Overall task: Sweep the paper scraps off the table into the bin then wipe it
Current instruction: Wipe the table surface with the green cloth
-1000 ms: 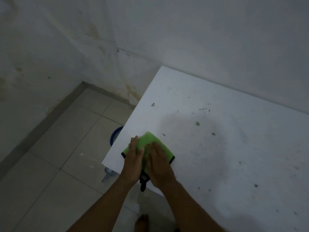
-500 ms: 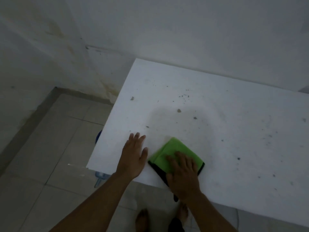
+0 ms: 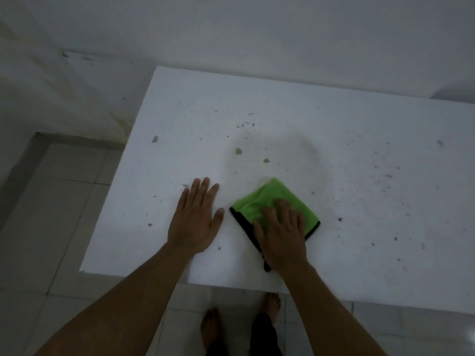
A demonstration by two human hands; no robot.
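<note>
A folded green cloth [image 3: 267, 199] with a black edge lies on the white table [image 3: 334, 227] near its front edge. My right hand [image 3: 282, 232] presses flat on the cloth's near half, fingers spread. To the left of the cloth my left hand [image 3: 195, 217] rests flat on the bare tabletop, apart from the cloth. Small paper scraps [image 3: 238, 151] and dark specks lie scattered over the table, mostly beyond the cloth and to its right. The bin is hidden from view.
The table stands against a white wall [image 3: 257, 29] at the back. Its left edge drops to a tiled floor [image 3: 51, 214]. My bare feet [image 3: 210, 327] show below the front edge.
My right hand has slid the cloth rightward along the front of the table, away from the left edge. My left hand came off the cloth and now lies flat on the table.
</note>
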